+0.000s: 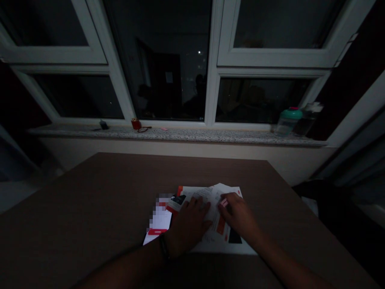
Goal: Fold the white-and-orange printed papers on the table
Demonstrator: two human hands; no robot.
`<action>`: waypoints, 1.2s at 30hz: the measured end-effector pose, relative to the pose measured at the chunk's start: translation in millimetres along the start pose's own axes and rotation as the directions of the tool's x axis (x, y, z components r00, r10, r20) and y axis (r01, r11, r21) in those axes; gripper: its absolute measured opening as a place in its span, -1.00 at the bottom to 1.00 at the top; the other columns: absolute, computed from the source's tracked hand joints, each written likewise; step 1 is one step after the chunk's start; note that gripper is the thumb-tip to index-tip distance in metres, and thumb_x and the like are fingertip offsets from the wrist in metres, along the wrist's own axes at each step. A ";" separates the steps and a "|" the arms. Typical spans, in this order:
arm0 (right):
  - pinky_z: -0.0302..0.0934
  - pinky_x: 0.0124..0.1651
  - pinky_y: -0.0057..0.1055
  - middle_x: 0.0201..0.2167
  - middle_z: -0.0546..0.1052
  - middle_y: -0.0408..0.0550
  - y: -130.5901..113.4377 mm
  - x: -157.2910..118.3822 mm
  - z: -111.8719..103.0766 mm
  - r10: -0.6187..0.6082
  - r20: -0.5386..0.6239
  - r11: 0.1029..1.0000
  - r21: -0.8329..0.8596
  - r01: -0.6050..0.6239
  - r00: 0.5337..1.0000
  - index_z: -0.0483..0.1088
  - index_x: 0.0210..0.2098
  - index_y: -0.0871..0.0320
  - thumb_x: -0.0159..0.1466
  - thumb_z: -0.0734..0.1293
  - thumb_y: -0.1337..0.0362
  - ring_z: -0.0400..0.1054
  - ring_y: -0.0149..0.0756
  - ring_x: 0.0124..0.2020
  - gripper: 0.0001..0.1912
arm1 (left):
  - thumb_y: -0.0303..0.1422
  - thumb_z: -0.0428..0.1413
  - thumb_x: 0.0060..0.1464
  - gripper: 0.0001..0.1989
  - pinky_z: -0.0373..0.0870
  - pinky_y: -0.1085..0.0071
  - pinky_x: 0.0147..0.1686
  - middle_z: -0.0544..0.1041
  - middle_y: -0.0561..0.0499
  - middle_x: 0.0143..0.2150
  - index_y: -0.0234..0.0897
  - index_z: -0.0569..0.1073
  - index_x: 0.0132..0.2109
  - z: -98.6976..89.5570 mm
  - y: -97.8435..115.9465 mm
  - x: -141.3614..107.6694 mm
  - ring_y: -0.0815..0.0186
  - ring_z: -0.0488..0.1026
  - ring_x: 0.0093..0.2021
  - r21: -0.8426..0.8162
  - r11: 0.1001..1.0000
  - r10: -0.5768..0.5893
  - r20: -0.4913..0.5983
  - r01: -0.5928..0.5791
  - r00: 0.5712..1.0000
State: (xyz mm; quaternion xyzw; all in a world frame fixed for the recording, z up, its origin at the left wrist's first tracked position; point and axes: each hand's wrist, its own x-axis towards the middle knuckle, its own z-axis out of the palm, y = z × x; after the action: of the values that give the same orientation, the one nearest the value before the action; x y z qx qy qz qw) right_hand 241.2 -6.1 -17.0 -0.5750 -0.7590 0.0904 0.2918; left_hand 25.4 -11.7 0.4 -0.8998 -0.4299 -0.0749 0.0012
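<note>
My left hand lies on the printed sheets with its fingers stretched out and a dark band at the wrist. Pinched between the fingers of my right hand is a small pink-and-white block, held against the paper; its kind is hard to make out in the dim light. The top printed sheet lies turned at an angle over a larger sheet with orange and black patches. Left of the papers, a phone with a lit screen lies partly beside my left wrist.
The brown table reaches toward a speckled windowsill. On the sill stand a teal-lidded bottle, a clear bottle, a small red jar and a dark little object. White-framed windows rise behind.
</note>
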 end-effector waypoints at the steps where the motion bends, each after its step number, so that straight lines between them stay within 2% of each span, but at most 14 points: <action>1: 0.25 0.00 -0.21 -0.16 0.51 0.10 -0.4 0.1 -1.0 0.012 -0.006 1.000 -0.021 -0.012 1.000 0.42 -0.09 0.20 0.31 0.27 0.25 0.40 -0.09 -0.10 -0.77 | -0.16 -0.01 0.33 -0.53 0.17 -0.05 0.18 0.25 -0.17 0.32 -0.17 0.25 0.31 -1.8 0.6 0.0 -0.08 0.17 0.28 -0.001 1.000 -0.002 0.003 0.002 1.000; 4: 0.25 -0.08 -0.23 -0.25 0.51 0.05 -1.0 -0.5 -3.5 0.033 -0.026 0.998 -0.060 -0.035 0.999 0.42 -0.19 0.16 0.32 0.25 0.21 0.40 -0.11 -0.18 -0.82 | -0.22 -0.01 0.32 -0.56 0.21 -0.04 0.15 0.33 -0.18 0.25 -0.20 0.28 0.29 -7.7 3.0 0.0 -0.08 0.23 0.23 -0.008 1.000 -0.013 0.028 0.014 1.000; 8: 0.22 -0.03 -0.21 -0.30 0.51 0.01 0.4 -1.9 -3.3 0.033 -0.053 0.997 -0.062 -0.037 0.998 0.42 -0.21 0.13 0.33 0.24 0.21 0.41 -0.13 -0.20 -0.84 | -0.25 0.02 0.30 -0.54 0.21 -0.05 0.16 0.31 -0.20 0.26 -0.22 0.27 0.29 -7.2 3.3 -0.7 -0.09 0.21 0.25 -0.032 0.999 -0.034 0.043 0.036 0.999; 13: 0.22 -0.02 -0.21 -0.25 0.53 0.05 2.9 -3.4 -1.1 0.067 -0.075 0.995 -0.072 -0.073 0.995 0.43 -0.17 0.15 0.32 0.24 0.19 0.42 -0.12 -0.18 -0.80 | -0.17 0.04 0.30 -0.48 0.14 -0.09 0.21 0.23 -0.22 0.33 -0.21 0.23 0.32 -2.2 1.7 -2.2 -0.11 0.12 0.31 -0.054 0.997 -0.049 0.043 0.051 0.998; 18: 0.25 -0.05 -0.21 -0.19 0.52 0.10 3.0 -4.0 -0.4 0.110 -0.084 0.991 -0.065 -0.115 0.990 0.42 -0.10 0.19 0.33 0.25 0.16 0.42 -0.08 -0.14 -0.73 | 0.00 0.10 0.22 -0.36 0.14 -0.09 0.21 0.22 -0.21 0.34 -0.25 0.25 0.31 -10.1 3.6 -2.5 -0.11 0.12 0.32 -0.095 0.995 -0.033 0.063 0.039 0.997; 22: 0.24 0.00 -0.19 -0.14 0.53 0.13 4.7 -4.3 1.3 0.103 -0.089 0.992 -0.059 -0.109 0.991 0.43 -0.09 0.20 0.32 0.26 0.18 0.41 -0.06 -0.08 -0.74 | 0.02 0.05 0.23 -0.34 0.08 -0.04 0.25 0.21 -0.23 0.34 -0.30 0.24 0.31 -10.3 2.5 -3.2 -0.07 0.10 0.33 -0.111 0.994 0.017 0.044 -0.012 0.999; 27: 0.24 0.00 -0.19 -0.16 0.53 0.12 4.8 -4.4 1.6 0.091 -0.086 0.994 -0.047 -0.095 0.992 0.44 -0.14 0.18 0.32 0.25 0.18 0.42 -0.07 -0.12 -0.77 | 0.04 0.00 0.25 -0.34 0.01 -0.06 0.27 0.17 -0.23 0.36 -0.29 0.21 0.32 -4.5 0.6 -3.8 -0.07 0.05 0.36 -0.106 0.994 0.028 0.053 -0.022 0.998; 33: 0.29 -0.07 -0.25 -0.22 0.54 0.08 -1.3 -3.5 -2.1 0.086 -0.082 0.995 0.063 -0.081 0.993 0.42 -0.24 0.16 0.33 0.23 0.16 0.45 -0.12 -0.17 -0.78 | 0.03 0.01 0.25 -0.32 0.03 -0.06 0.26 0.17 -0.24 0.37 -0.34 0.22 0.32 -6.6 1.2 -4.0 -0.10 0.07 0.34 -0.095 0.995 0.031 0.050 -0.026 0.998; 36: 0.30 -0.14 -0.27 -0.22 0.56 0.06 -0.6 -3.9 -2.7 0.124 -0.084 0.981 0.162 -0.109 0.989 0.42 -0.20 0.14 0.33 0.23 0.11 0.48 -0.12 -0.20 -0.75 | 0.02 0.00 0.26 -0.34 0.03 -0.06 0.27 0.19 -0.24 0.35 -0.35 0.23 0.31 -7.8 1.5 -4.1 -0.10 0.08 0.34 -0.100 0.994 0.038 0.042 -0.034 0.998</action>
State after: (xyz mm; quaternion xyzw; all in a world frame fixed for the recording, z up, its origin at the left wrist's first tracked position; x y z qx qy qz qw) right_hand 242.8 -10.5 -15.8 -0.5973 -0.7000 0.1395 0.3658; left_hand 23.0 -16.4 7.7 -0.9077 -0.4093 -0.0763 -0.0518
